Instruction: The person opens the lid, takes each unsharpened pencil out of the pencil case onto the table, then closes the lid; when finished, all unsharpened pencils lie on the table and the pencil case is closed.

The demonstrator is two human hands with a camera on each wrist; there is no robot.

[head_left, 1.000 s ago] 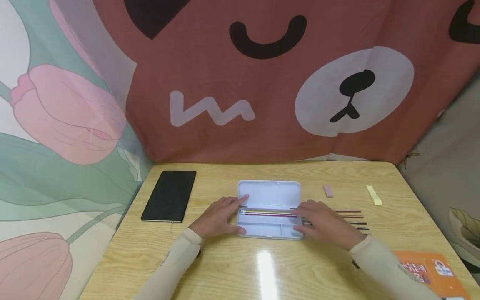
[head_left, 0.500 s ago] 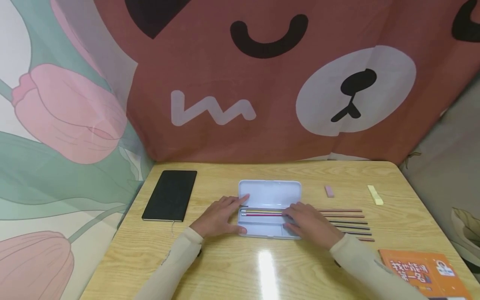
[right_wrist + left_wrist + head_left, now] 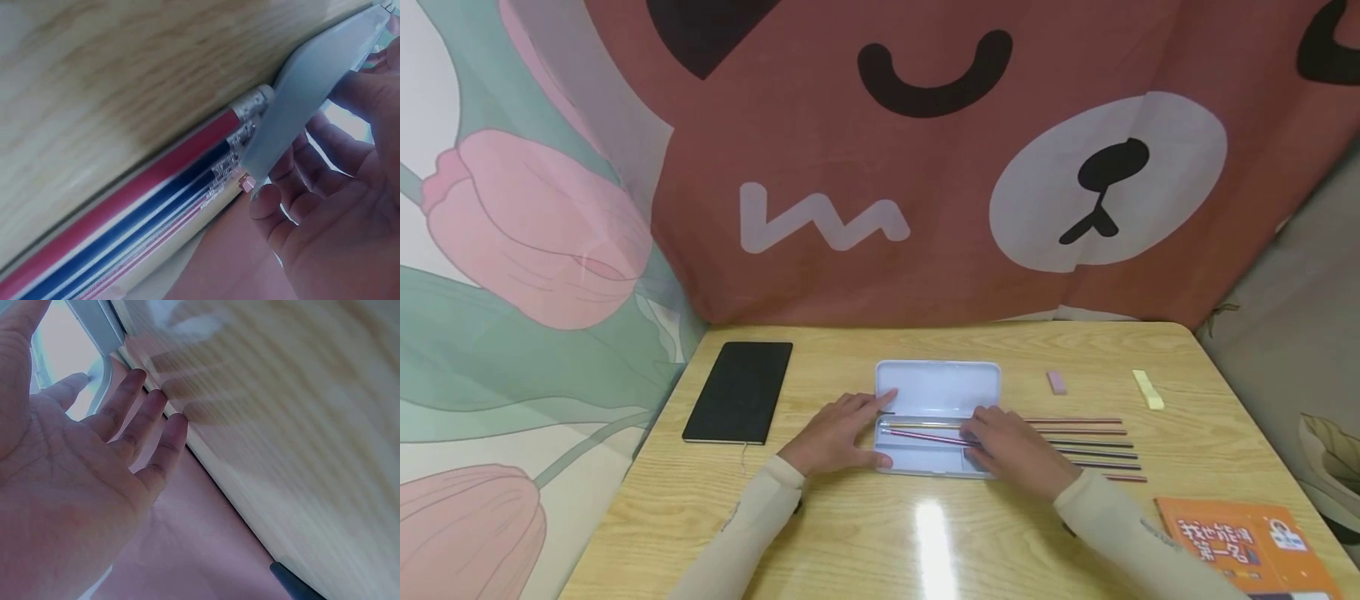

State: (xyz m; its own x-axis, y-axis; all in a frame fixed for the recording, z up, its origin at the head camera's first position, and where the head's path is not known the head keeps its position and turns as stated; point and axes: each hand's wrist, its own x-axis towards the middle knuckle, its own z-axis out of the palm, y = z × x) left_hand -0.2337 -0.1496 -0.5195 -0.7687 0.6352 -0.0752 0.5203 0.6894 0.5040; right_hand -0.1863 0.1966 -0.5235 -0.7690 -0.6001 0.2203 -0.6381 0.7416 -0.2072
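A white pencil case (image 3: pixel 925 463) lies on the table with its lid (image 3: pixel 938 387) laid back. In its rear compartment are a yellow pencil (image 3: pixel 917 425) and a red striped pencil (image 3: pixel 925 436), the red one slanting toward my right hand. My left hand (image 3: pixel 838 433) rests at the case's left end, index finger on the lid and thumb by the front corner, fingers spread in the left wrist view. My right hand (image 3: pixel 1018 450) reaches over the case's right end and pinches the red pencil's right part; the hand hides the contact.
Several striped pencils (image 3: pixel 1090 443) lie side by side right of the case, eraser ends near its wall. Behind them are a pink eraser (image 3: pixel 1057 382) and a pale yellow strip (image 3: pixel 1148 390). A black notebook (image 3: pixel 741 392) lies left, an orange booklet (image 3: pixel 1247 542) front right.
My right hand has moved left from the case's right edge to over its inside. The red pencil has swung from level to slanted. My left hand stays in place.
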